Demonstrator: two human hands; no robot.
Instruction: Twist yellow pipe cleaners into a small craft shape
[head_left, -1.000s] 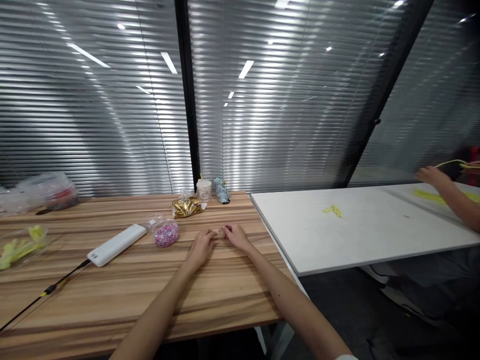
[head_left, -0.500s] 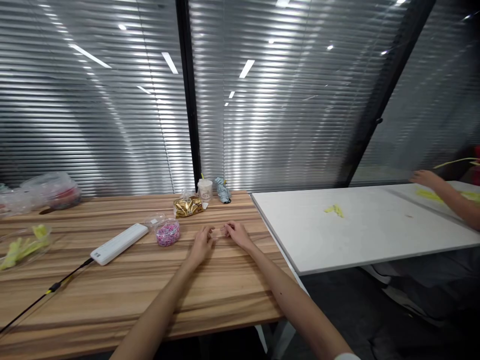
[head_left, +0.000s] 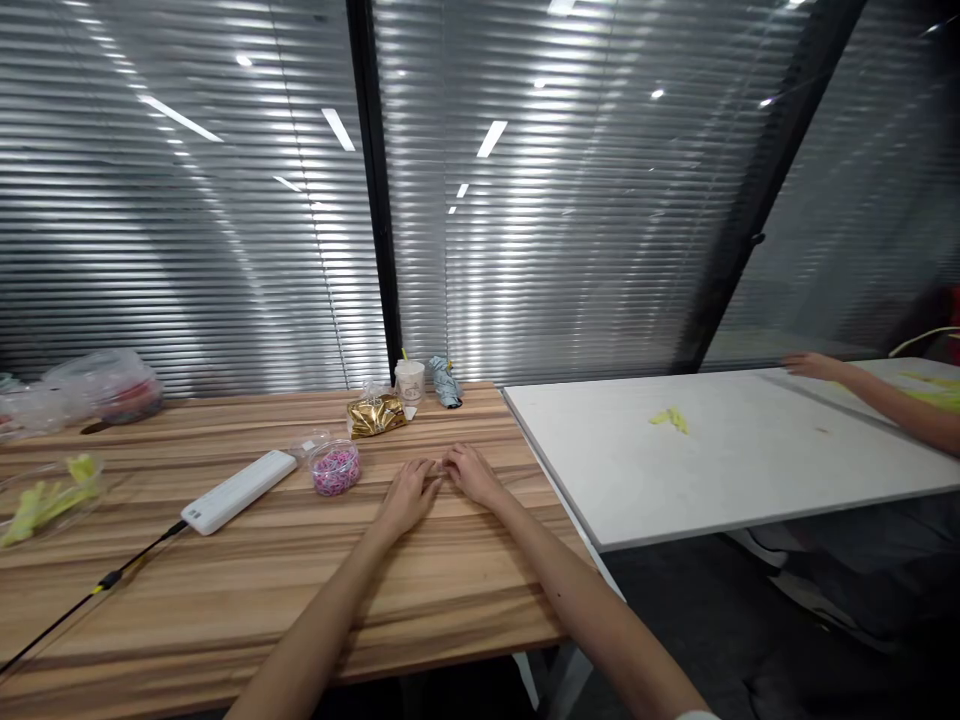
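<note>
My left hand [head_left: 409, 495] and my right hand [head_left: 470, 473] meet low over the wooden table, their fingertips nearly touching. The fingers of both are bent and closed in a pinch. Whatever lies between them is too small or hidden to name. Left of my left hand stands a round clear tub [head_left: 335, 468] filled with small pink and purple bands. Its clear lid [head_left: 309, 442] seems to lie just behind it. A crumpled gold packet [head_left: 376, 414] rests beyond my hands.
A white power bank [head_left: 238, 491] with a black cable [head_left: 111, 578] lies left on the wooden table [head_left: 187, 620]. Behind are a paper cup [head_left: 409, 381] and a blue packet [head_left: 445, 383]. Yellow strips [head_left: 670, 418] lie on the white table [head_left: 720, 470], where another person's hand [head_left: 814, 366] reaches.
My hands have drawn closer together, and a faint clear piece between the fingertips no longer shows. On the right, the other person's hand has moved left and slightly down.
</note>
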